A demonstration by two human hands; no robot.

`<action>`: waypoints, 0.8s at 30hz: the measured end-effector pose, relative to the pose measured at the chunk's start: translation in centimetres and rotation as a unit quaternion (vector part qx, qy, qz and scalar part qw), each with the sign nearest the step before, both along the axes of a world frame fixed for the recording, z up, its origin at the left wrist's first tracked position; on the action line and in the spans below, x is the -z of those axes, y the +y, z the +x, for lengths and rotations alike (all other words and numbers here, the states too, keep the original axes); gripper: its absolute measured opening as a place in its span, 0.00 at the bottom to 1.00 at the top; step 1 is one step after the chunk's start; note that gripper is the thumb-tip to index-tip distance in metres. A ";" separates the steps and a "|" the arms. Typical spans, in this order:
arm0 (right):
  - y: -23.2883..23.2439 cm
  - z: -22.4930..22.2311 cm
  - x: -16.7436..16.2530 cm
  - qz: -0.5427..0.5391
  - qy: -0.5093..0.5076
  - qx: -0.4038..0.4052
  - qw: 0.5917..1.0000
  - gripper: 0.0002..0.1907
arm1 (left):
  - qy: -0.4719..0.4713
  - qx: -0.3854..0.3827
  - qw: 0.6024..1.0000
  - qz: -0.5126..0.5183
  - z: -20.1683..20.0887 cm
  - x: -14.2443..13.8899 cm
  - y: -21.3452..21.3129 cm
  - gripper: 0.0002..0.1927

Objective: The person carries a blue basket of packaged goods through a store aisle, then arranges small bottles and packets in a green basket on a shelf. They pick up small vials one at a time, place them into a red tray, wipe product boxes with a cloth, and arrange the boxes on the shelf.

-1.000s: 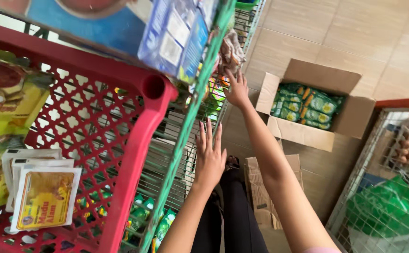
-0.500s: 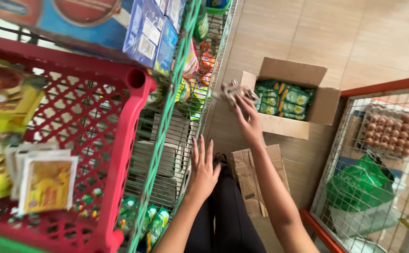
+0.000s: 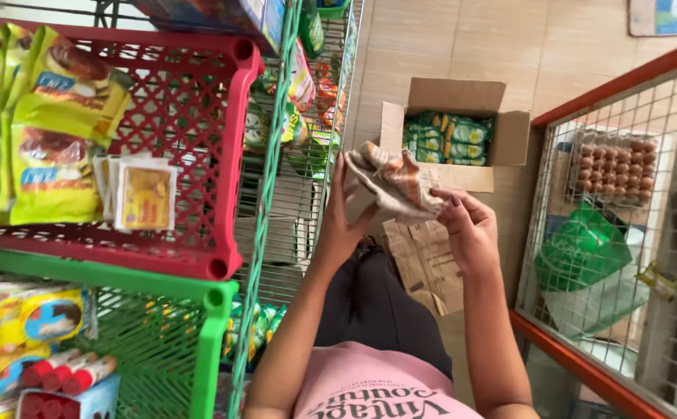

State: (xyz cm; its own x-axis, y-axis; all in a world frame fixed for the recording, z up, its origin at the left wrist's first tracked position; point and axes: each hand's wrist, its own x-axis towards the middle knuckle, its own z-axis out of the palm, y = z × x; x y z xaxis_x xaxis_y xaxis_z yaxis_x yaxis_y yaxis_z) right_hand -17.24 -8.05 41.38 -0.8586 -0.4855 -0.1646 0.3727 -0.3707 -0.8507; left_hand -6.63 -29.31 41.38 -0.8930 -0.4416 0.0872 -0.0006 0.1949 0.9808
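Note:
Both my hands hold a crumpled cloth (image 3: 391, 180), beige with orange stripes, in front of me. My left hand (image 3: 341, 221) grips its left side with the fingers pointing up. My right hand (image 3: 470, 226) pinches its right edge from below. Behind the cloth on the tiled floor stands an open cardboard box (image 3: 451, 128) filled with green packets. The cloth hangs just to the right of a green wire shelf rack (image 3: 276, 178).
A red plastic basket (image 3: 191, 116) with yellow sachets sits at the left, above a green basket (image 3: 191, 334) with snack packs. At the right stands a wire cage with an orange frame (image 3: 587, 209), holding an egg tray (image 3: 614, 167) and a green bag (image 3: 583, 248). Flattened cardboard (image 3: 424, 264) lies on the floor.
My right hand drew the cloth back from the shelf toward me. My left hand rose from the shelf edge and took hold of the cloth. The view swung right.

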 end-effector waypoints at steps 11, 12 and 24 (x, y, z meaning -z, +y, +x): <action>-3.5 1.4 -1.7 0.080 0.063 -0.036 0.994 0.13 | 0.049 -0.025 0.998 0.022 3.2 -4.1 -0.1 0.36; -4.7 0.9 -2.2 0.056 0.072 -0.051 0.995 0.14 | 0.055 -0.035 0.998 -0.017 3.0 -5.0 -0.6 0.37; -16.2 -15.3 -9.4 0.196 0.307 -0.221 0.905 0.30 | 0.082 -0.119 0.977 -0.155 -8.4 -14.7 -4.1 0.31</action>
State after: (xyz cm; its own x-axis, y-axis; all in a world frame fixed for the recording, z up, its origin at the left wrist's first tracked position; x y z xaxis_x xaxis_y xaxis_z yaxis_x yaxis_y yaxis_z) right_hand -32.55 -24.21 50.78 -0.5828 -0.8115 0.0431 -0.1762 0.0744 -0.9815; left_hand -15.00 -33.37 56.07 -0.7305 -0.5654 0.3829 0.0701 0.4957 0.8657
